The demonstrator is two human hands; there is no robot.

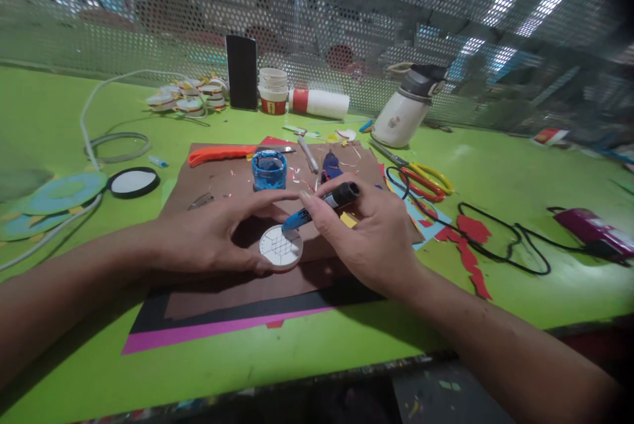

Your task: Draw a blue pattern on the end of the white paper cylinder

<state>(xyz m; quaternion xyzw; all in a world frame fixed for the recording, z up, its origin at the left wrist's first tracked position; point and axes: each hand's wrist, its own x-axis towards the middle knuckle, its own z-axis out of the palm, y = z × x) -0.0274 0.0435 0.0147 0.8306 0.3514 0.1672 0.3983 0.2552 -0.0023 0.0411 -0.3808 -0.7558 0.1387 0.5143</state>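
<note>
My right hand (pixel 369 232) grips a marker pen (pixel 321 206) with a black barrel and a blue tip end. Its tip touches, or is just over, the upper edge of a small white disc (pixel 281 247) with dark lines drawn across its face. From the left side my left hand (pixel 222 229) holds that disc, thumb at its near edge and the fingers arched behind it. Beneath both hands lies brown card (pixel 198 298) over black and pink sheets. Just beyond the hands stands an open jar of blue paint (pixel 269 172).
Behind the jar lie an orange cutter knife (pixel 222 154) and a glue gun (pixel 331 165). Scissors (pixel 416 170), red scraps (pixel 473 239) and a corded purple device (pixel 594 232) are to the right. A phone (pixel 242 74), paper cups (pixel 319 103) and a bottle (pixel 403 110) stand along the back.
</note>
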